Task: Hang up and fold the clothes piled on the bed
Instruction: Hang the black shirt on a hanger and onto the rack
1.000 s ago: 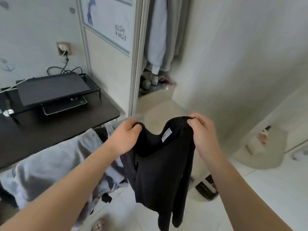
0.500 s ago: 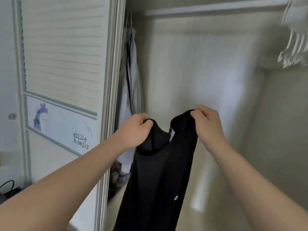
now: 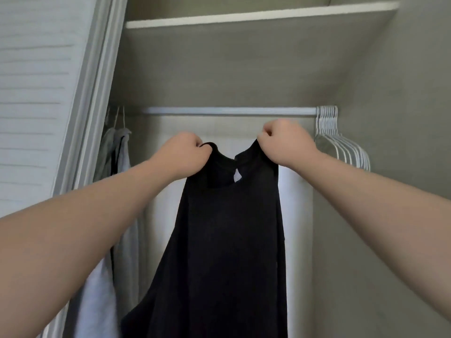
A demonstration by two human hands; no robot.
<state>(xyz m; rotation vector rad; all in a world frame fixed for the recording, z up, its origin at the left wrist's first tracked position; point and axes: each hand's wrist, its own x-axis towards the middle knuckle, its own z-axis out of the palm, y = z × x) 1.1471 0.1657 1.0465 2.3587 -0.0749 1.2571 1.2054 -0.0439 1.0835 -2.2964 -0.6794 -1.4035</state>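
Lifted from waist height a second ago, the black top [image 3: 227,240] now hangs in front of the open wardrobe [image 3: 371,215], just below the rail [image 3: 229,111], its shoulders pinched in the closed grip of the left hand [image 3: 185,152] and the right hand [image 3: 285,142]. The gaze has climbed with it to the rail. Empty white hangers [image 3: 341,145] crowd the rail's right end, near the right hand; fetching one looks like the next step before it can hang.

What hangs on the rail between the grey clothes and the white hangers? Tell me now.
Nothing: in the head view that stretch of rail is bare between the grey clothes and white hangers. The black top is held below it.
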